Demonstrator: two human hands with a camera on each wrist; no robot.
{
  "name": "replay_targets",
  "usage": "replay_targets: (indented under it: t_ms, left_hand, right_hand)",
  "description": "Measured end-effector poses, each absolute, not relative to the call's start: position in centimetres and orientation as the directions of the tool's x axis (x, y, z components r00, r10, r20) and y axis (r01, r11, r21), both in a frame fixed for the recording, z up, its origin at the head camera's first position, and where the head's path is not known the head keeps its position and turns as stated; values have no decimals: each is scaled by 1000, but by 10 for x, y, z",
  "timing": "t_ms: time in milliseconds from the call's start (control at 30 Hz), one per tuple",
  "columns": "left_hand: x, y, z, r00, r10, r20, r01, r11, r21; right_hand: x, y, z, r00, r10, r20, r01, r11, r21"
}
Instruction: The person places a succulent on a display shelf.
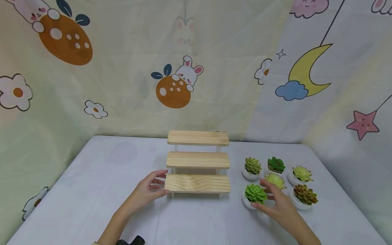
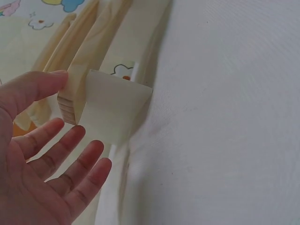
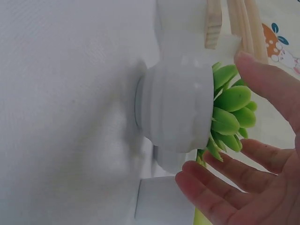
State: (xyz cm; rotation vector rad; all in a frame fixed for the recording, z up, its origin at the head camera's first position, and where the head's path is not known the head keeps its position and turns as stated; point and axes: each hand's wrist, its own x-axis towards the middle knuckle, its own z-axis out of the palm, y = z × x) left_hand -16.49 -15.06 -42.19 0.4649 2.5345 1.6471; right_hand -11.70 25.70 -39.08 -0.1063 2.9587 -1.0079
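Observation:
A three-step wooden display shelf [image 1: 197, 183] with pale supports stands in the middle of the table. At the left end of its lowest board is my left hand [image 1: 146, 191], fingers spread; in the left wrist view the thumb [image 2: 44, 86] lies by the board's end, and I cannot tell if it presses there. To the right, my right hand [image 1: 280, 204] hovers around a bright green artificial succulent [image 1: 256, 193] in a white pot [image 3: 178, 105]. Its fingers are parted and loosely bent about the leaves, not closed on them. The pot stands on the table.
Around the right hand stand more potted succulents: a yellow-green one [image 1: 275, 181] partly hidden, a dark green one [image 1: 276, 164], an olive one [image 1: 252, 165], a pale one [image 1: 301, 173] and a brownish one [image 1: 305, 195]. A black object [image 1: 134, 241] shows at the front edge.

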Motion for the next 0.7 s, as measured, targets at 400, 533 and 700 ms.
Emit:
replay_targets:
  t_ms: [400, 533, 700]
  left_hand:
    - [-168, -153, -426, -943, 320, 89, 199, 329, 923]
    - [-169, -153, -427, -941, 326, 87, 196, 319, 927]
    - [-168, -152, -426, -943, 321, 86, 194, 321, 927]
  right_hand:
    - [-119, 259, -399, -994, -77, -82, -9, 784, -621]
    - [-121, 261, -400, -987, -62, -150, 46, 780, -624]
    - [-125, 263, -402, -975, -21, -221, 126, 767, -629]
